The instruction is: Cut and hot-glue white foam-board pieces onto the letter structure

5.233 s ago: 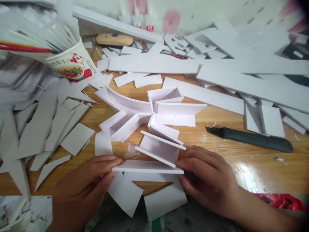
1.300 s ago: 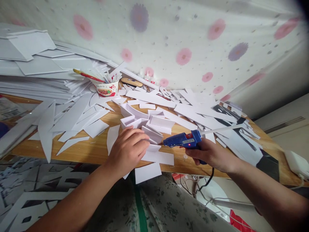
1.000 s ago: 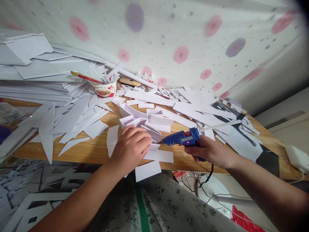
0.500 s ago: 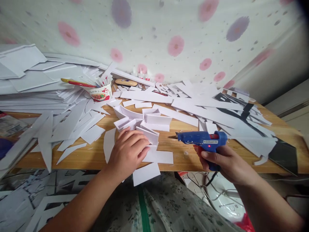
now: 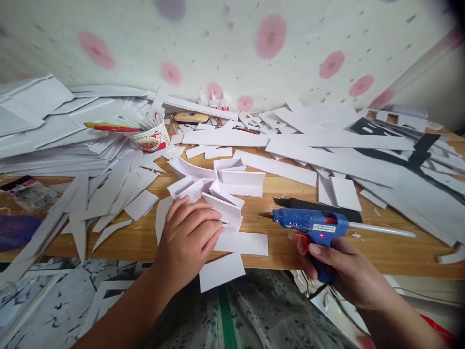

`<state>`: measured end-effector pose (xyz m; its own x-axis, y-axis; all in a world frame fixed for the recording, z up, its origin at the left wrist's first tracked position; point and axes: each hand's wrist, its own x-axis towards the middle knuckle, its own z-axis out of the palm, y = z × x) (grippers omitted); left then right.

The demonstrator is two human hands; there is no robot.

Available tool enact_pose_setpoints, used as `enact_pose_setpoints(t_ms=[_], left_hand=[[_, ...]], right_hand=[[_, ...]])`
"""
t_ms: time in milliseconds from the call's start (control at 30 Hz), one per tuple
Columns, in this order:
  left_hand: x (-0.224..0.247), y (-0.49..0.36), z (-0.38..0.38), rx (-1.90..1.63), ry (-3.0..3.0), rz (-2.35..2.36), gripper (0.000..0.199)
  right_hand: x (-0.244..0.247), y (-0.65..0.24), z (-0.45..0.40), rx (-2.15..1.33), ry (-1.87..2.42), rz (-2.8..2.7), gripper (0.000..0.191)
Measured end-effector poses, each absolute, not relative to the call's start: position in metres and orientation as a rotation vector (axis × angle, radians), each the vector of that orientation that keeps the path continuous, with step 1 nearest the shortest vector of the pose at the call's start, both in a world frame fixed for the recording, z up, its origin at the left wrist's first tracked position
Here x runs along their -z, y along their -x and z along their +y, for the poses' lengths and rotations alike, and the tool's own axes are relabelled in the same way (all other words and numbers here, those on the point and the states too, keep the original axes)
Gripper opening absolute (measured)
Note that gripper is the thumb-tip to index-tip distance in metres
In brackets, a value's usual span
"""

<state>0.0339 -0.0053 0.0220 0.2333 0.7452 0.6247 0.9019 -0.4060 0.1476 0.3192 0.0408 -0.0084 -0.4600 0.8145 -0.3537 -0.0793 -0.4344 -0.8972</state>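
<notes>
A standing assembly of white foam-board strips point(image 5: 232, 182), with curved and straight walls, is on the wooden table in front of me. My left hand point(image 5: 191, 237) lies over its near part, fingers together and curled against the board; the fingertips are partly hidden. Flat white pieces point(image 5: 250, 243) stick out beside that hand, and one point(image 5: 222, 272) overhangs the table edge. To the right, my right hand point(image 5: 337, 261) is wrapped round the handle of a blue hot glue gun point(image 5: 303, 220), a finger at its orange trigger. Its nozzle points left, apart from the assembly. A red light glows on its side.
Behind the gun lies a black-handled cutter point(image 5: 337, 209). White offcuts point(image 5: 327, 155) cover the table's back and right. A paper cup point(image 5: 154, 138) full of strips stands back left, near stacked white sheets point(image 5: 32, 104). Small glue bottles point(image 5: 213, 101) stand by the patterned wall.
The view has shifted. The glue gun has swung a little, so its glue stick and the black cutter behind it now show. My left hand stays on the assembly.
</notes>
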Motion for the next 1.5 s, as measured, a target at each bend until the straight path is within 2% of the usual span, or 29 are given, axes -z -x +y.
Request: enact_pose_setpoints(t_ms=[233,1500], left_hand=[[-0.0208,-0.0352,-0.0057,0.911,2.246,-1.583,0.014],[-0.0210,-0.0382,-0.0085,0.887,2.215,-1.576,0.018]], right_hand=[[0.0069,-0.3231,0.0447,-2.047,1.062,-1.122,0.030],[0.0071,-0.3195,0.0359,-1.888,1.162,-1.257,0.035]])
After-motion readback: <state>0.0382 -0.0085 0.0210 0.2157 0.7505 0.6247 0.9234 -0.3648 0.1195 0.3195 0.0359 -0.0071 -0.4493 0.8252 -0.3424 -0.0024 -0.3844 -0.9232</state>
